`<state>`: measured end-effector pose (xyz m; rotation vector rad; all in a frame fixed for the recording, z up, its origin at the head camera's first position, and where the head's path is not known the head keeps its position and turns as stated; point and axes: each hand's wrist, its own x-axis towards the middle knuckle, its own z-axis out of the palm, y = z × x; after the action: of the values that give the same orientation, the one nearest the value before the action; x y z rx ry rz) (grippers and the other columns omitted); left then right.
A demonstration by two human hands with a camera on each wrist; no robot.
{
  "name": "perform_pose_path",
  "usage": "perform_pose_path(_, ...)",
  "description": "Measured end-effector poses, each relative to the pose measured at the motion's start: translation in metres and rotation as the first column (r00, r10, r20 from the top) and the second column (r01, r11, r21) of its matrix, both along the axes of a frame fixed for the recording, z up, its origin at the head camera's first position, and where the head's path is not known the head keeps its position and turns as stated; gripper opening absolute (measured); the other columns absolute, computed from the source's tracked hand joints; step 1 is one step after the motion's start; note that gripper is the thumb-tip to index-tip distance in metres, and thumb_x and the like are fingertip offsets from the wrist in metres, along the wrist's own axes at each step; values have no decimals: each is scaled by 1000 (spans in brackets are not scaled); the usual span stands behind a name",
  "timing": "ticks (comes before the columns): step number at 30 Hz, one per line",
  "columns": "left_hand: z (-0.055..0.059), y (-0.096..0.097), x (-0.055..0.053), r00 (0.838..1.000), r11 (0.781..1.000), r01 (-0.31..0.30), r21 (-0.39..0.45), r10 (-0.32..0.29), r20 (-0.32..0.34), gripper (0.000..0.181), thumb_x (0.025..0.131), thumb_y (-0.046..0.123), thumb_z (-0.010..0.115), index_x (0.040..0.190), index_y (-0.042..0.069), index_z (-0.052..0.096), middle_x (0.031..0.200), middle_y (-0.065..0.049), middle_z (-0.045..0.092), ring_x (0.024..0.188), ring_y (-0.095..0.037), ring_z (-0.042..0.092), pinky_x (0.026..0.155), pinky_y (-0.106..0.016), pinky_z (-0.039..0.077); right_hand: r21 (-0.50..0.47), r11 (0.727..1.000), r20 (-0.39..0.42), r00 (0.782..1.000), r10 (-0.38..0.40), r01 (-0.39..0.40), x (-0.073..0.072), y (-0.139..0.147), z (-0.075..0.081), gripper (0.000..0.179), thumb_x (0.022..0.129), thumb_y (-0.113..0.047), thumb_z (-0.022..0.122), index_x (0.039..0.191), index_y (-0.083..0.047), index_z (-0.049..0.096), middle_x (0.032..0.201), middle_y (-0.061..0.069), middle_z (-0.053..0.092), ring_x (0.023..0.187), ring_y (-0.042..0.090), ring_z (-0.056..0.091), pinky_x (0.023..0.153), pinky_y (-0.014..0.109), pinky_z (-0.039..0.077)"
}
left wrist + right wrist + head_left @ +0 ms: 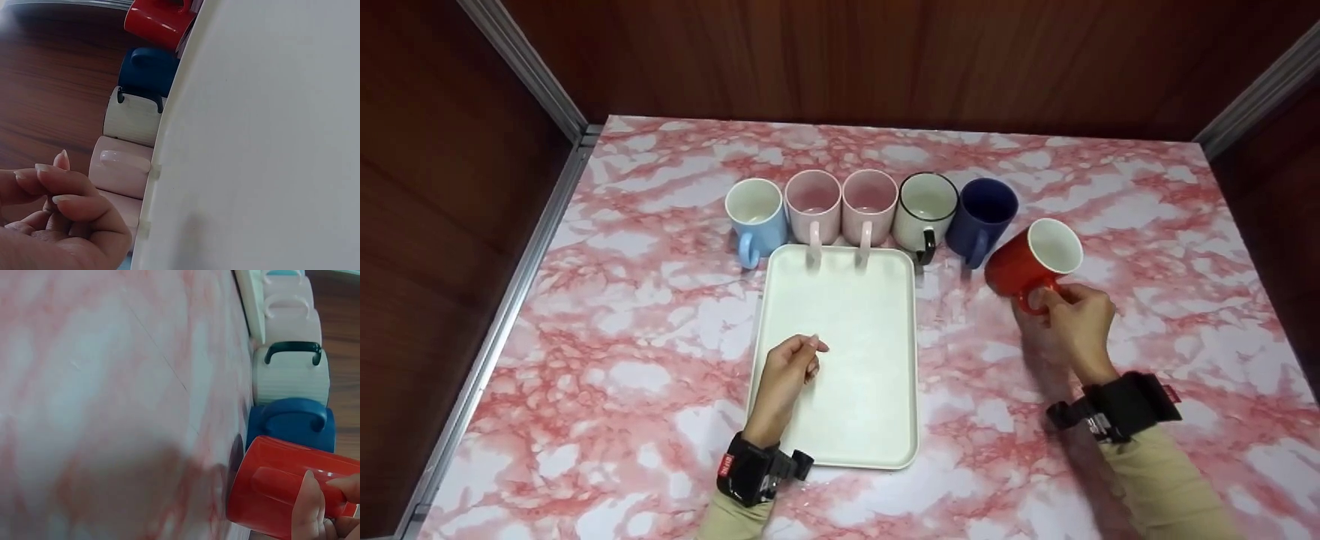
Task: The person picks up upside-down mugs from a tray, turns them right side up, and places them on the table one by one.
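Note:
My right hand [1076,322] pinches the handle of a red mug [1020,262] with a white inside, at the right end of a row of mugs. In the right wrist view the red mug [281,489] leans, with thumb and fingers on its handle. Beside it stands a dark blue mug [982,214], upright. My left hand [789,375] hovers over the white tray [855,412], fingers loosely curled and holding nothing. In the left wrist view the left hand [73,225] overlaps the row of mugs.
Left of the blue mug, a white mug with black rim and handle [926,214], two pink mugs [825,217] and a light blue mug [765,229] stand close together behind the tray. Wooden panels [870,60] border the marbled table [622,300].

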<state>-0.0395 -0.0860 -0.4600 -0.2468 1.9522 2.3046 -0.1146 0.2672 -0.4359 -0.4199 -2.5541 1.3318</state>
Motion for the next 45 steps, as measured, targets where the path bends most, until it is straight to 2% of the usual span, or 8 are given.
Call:
perform_pose_path(5, 0, 0, 0, 1000, 1000, 1, 4, -1, -1, 23, 95, 10, 49, 85, -9, 57, 60, 0, 38, 55, -9, 36, 51, -18, 28, 32, 1000, 3, 1000, 2, -2, -13, 1, 1, 19, 86, -8, 59, 90, 7, 68, 77, 23, 65, 49, 9, 59, 47, 16, 45)
perform_pose_path(12, 0, -1, 2, 1000, 1000, 15, -24, -15, -5, 23, 95, 11, 47, 87, -8, 57, 61, 1, 38, 56, -9, 37, 52, -18, 29, 118, 993, -37, 999, -4, 8, -25, 2, -1, 17, 84, -9, 63, 86, 6, 70, 70, 13, 65, 47, 1, 54, 45, 13, 41)
perform_pose_path(16, 0, -1, 2, 1000, 1000, 18, -21, -18, -3, 22, 95, 11, 47, 86, -7, 57, 61, 1, 38, 57, -9, 37, 53, -18, 29, 105, 994, -16, 1000, 5, -3, -29, 2, 0, 18, 85, -11, 62, 87, 6, 70, 70, 14, 66, 49, 6, 56, 44, 14, 41)
perform_pose_path(24, 1, 0, 3, 1000, 1000, 16, -13, -16, 4, 23, 95, 11, 47, 87, -7, 57, 61, 1, 38, 56, -9, 36, 52, -19, 28, 115, 993, 14, 1000, 13, -14, -38, 6, 1, 19, 86, -13, 62, 85, 4, 71, 67, 11, 66, 51, 4, 56, 47, 14, 42)
perform_pose_path(30, 1, -1, 3, 1000, 1000, 13, -7, -13, 0, 23, 95, 12, 48, 87, -8, 57, 61, 1, 38, 56, -9, 36, 52, -18, 28, 123, 992, 29, 1000, 11, -14, -44, 10, 2, 20, 85, -15, 62, 86, 4, 71, 62, 1, 64, 53, 0, 51, 52, 15, 42)
perform_pose_path(34, 1, -1, 3, 1000, 1000, 14, -2, -14, -3, 23, 95, 11, 48, 87, -8, 57, 61, 1, 38, 56, -9, 36, 52, -18, 28, 101, 995, 24, 999, 20, -23, -46, 11, 3, 22, 86, -16, 63, 87, 5, 70, 58, -6, 60, 53, 1, 54, 53, 15, 43)
perform_pose_path(41, 0, -2, 3, 1000, 999, 9, -32, -9, -4, 22, 95, 10, 48, 86, -7, 57, 60, 1, 38, 56, -9, 36, 52, -19, 28, 39, 998, -5, 999, 43, -42, -49, 12, 3, 25, 86, -18, 65, 87, 7, 69, 61, 6, 62, 47, 7, 58, 44, 15, 45)
perform_pose_path(45, -1, -1, 3, 1000, 999, 9, -31, -9, 0, 21, 95, 10, 47, 86, -7, 57, 60, 1, 38, 56, -9, 36, 52, -19, 28, 32, 998, 15, 999, 51, -51, -50, 14, 5, 30, 86, -23, 64, 91, 6, 68, 63, 5, 63, 45, 6, 57, 42, 17, 45)
